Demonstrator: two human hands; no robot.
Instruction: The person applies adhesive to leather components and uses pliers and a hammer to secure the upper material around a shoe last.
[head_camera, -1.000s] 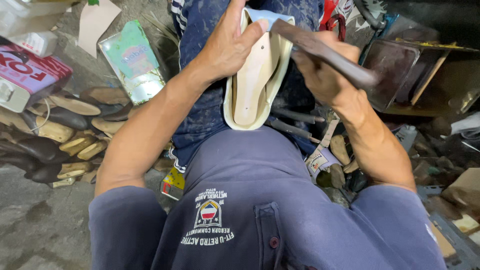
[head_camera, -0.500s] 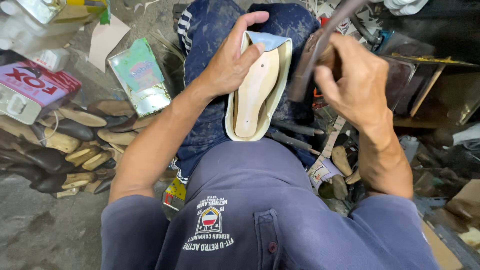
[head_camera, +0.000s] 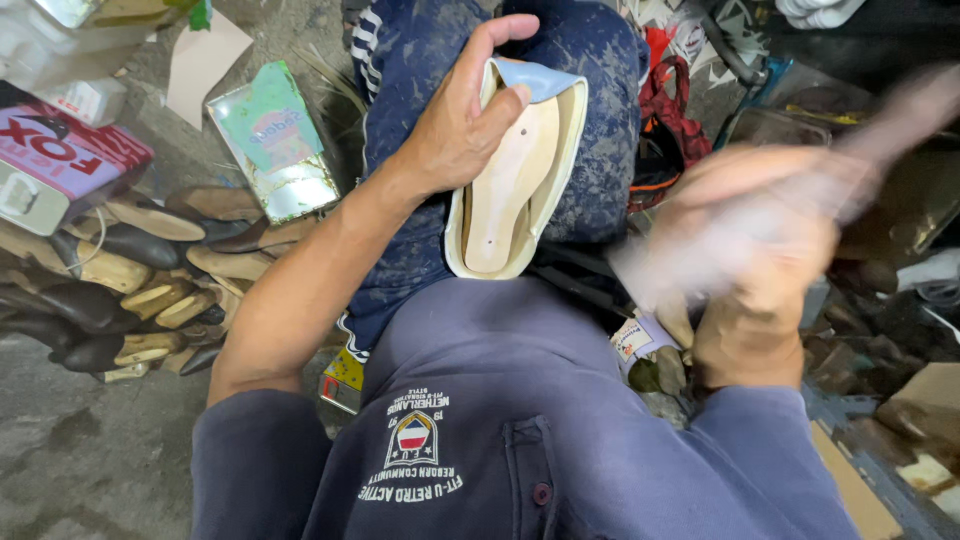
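A cream shoe (head_camera: 512, 190) lies sole-up on my lap, with a pale blue piece at its far end. My left hand (head_camera: 455, 125) grips it from the left, with the thumb over the toe and the fingers pressing on the insole. My right hand (head_camera: 750, 225) is a blur to the right of the shoe, apart from it. It is closed around a long dark tool (head_camera: 890, 110) whose smeared shape points up and to the right. The tool's head cannot be made out.
A heap of wooden shoe lasts (head_camera: 130, 285) lies on the floor at left, with a red box (head_camera: 60, 150) and a green tin (head_camera: 275, 140) behind it. A red-handled tool (head_camera: 672, 115) rests beyond my right knee. Cardboard and scraps (head_camera: 930, 390) crowd the right.
My right hand has swung the dark tool away from the shoe, down and to the right, and is now motion-blurred. My left hand still holds the shoe in place.
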